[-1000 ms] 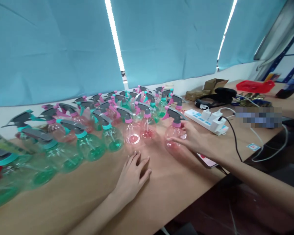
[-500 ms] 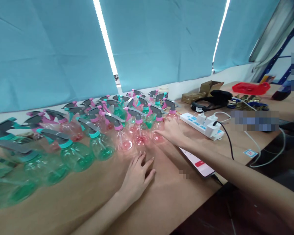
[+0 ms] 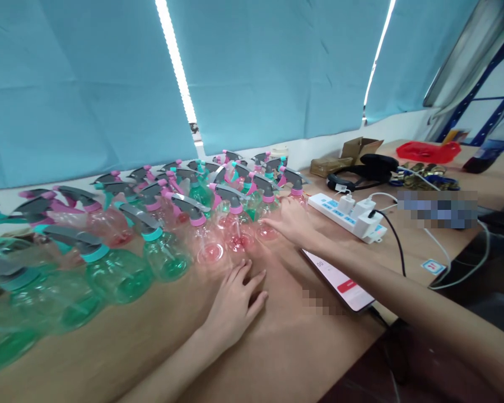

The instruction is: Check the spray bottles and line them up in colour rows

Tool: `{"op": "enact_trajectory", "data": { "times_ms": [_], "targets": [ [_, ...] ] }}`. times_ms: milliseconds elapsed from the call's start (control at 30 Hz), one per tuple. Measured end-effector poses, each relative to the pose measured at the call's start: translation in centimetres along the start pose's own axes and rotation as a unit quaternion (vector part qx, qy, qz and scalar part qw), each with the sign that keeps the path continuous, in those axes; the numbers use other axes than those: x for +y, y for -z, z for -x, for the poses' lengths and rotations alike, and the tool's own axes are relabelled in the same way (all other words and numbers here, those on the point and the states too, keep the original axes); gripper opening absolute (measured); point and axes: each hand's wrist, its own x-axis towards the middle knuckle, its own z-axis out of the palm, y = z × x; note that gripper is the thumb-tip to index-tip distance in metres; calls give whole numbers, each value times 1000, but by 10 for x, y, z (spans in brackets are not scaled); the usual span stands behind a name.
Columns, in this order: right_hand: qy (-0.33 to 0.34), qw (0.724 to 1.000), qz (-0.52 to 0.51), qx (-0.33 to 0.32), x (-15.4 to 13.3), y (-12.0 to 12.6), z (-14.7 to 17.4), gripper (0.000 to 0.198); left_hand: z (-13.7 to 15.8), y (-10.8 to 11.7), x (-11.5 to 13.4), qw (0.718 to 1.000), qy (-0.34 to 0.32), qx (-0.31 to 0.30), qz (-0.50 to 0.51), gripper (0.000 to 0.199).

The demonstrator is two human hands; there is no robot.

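My left hand [image 3: 238, 299] lies on the brown table with its fingers spread and nothing in it. Just beyond its fingertips stand a pink spray bottle [image 3: 210, 243] and another pink bottle [image 3: 237, 229] with grey trigger heads. My right hand [image 3: 293, 223] reaches to the right end of the front row, thumb stretched out beside a pink spray bottle [image 3: 269, 211]. It partly hides the pink spray bottle behind it [image 3: 297, 193]; whether its fingertips touch either bottle is unclear. Green spray bottles [image 3: 168, 257] continue the row to the left.
Several more spray bottles crowd back to the wall under a blue curtain [image 3: 256, 73]. On the right are a phone [image 3: 340, 282] beneath my right forearm, a white power strip [image 3: 340, 212] with plugs and cables, black headphones [image 3: 361, 173], an opened cardboard box [image 3: 361, 148] and a red object [image 3: 428, 151].
The view has shifted slightly, so the bottles at left appear further left and lower. Both hands keep nearly the same pose and place.
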Motion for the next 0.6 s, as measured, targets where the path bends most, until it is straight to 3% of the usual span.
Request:
{"op": "enact_trajectory", "data": {
  "times_ms": [133, 267, 367, 467, 600],
  "targets": [
    [29, 993, -91, 75, 30, 14, 15, 40, 0, -1, -1, 1000, -1, -3, -3, 37],
    [-23, 986, -99, 129, 64, 23, 14, 30, 0, -4, -3, 1000, -3, 3, 0, 36],
    [-67, 984, -124, 112, 81, 20, 1, 52, 0, -5, -5, 1000, -9, 12, 1, 37],
    [-55, 983, -157, 76, 87, 9, -14, 70, 0, -4, -5, 1000, -10, 10, -6, 37],
    [4, 979, -201, 35, 89, -7, -24, 65, 0, -3, -4, 1000, -8, 1, -15, 38]
  ]
}}
